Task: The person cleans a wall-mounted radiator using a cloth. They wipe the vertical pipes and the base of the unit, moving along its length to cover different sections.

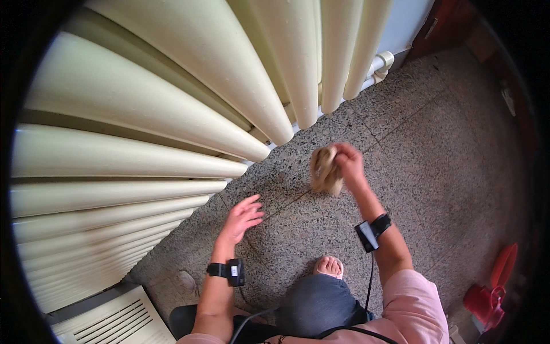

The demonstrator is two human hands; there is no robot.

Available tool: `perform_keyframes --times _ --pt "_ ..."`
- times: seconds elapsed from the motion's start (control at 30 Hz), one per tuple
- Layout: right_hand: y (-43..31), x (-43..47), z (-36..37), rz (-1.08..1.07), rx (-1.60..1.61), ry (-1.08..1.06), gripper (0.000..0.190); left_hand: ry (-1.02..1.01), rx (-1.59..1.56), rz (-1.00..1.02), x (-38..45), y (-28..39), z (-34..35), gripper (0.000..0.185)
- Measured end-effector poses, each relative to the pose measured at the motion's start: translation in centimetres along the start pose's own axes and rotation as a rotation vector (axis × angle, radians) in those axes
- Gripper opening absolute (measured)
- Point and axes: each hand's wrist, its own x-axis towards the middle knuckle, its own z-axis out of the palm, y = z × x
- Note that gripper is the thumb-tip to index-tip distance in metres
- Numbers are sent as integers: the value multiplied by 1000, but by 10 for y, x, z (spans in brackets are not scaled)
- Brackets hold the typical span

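A crumpled tan cloth (325, 171) hangs from the fingers of my right hand (350, 165), which is shut on its upper edge. Hand and cloth are slightly blurred and sit over the granite-look floor. To the left, my left hand (241, 218) holds nothing, its fingers apart, near the lower ends of the radiator's tubes. The cream column radiator (206, 77) fills the upper left. Neither hand touches it.
White pipes (378, 69) join the radiator's far end. A vented cream unit (116, 318) stands at the lower left. Red plastic items (485, 303) lie at the lower right. My sandalled foot (329, 266) rests on the speckled floor (292, 236). Cables run from both wrist-worn devices.
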Motion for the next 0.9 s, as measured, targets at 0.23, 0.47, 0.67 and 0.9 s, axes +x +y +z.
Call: perform_keyframes --times 0.23,0.47,0.67,0.9 --pt "53 64 16 8 -1311 -5 72 224 300 -221 -52 -16 -93 44" --pt "77 -7 131 -222 -1378 -229 68 225 498 -356 -147 23 -155 47" --pt "63 62 129 207 -627 -469 33 228 561 -438 -189 67 -167 48" --pt "38 84 54 -102 -1335 -188 46 14 721 -213 -184 63 -164 48"
